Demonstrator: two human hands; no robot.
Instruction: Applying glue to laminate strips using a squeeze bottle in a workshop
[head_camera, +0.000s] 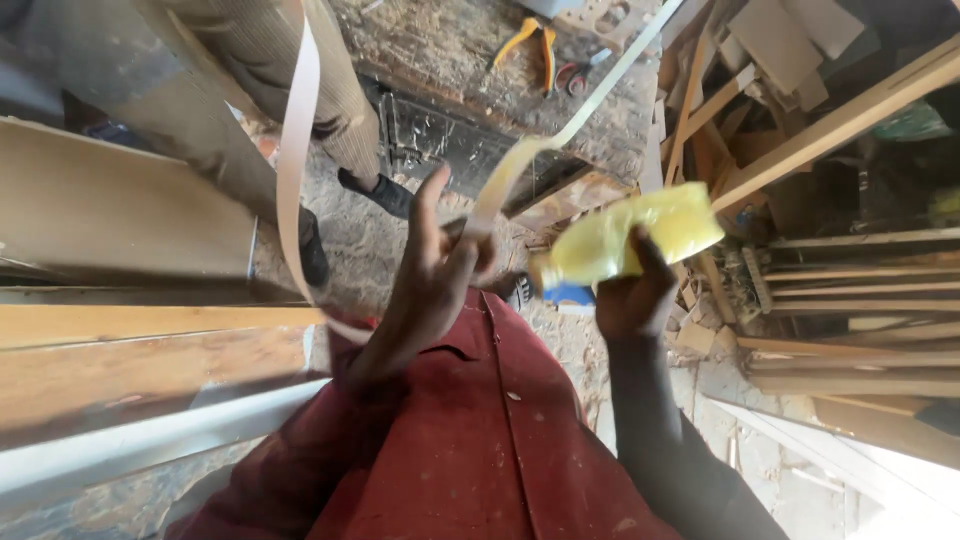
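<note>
Left to right. At the far left, pale wooden boards (130, 340) lie flat, their grain running left to right, with another person's trousered leg (270, 70) and dark shoe (385, 195) standing beyond them on the gritty floor (370, 250). A long, thin, flexible cream strip (296, 160) loops down the left side, passes behind the left hand (435, 270), and climbs away to the far right; its long axis there slants from the hand toward the upper right corner. The left hand's grip is closed on the strip, fingers pinching it near 1 raised fingertip. Just right of it, the right hand (630, 295) is wrapped around a yellow plastic bottle (630, 238), tilted with its narrow end pointing left toward the strip, close to it but apart. Orange-handled pliers (535, 45) rest on the dusty far table (470, 60). At the right, stacked timber offcuts (850, 300) lie in rough layers.
</note>
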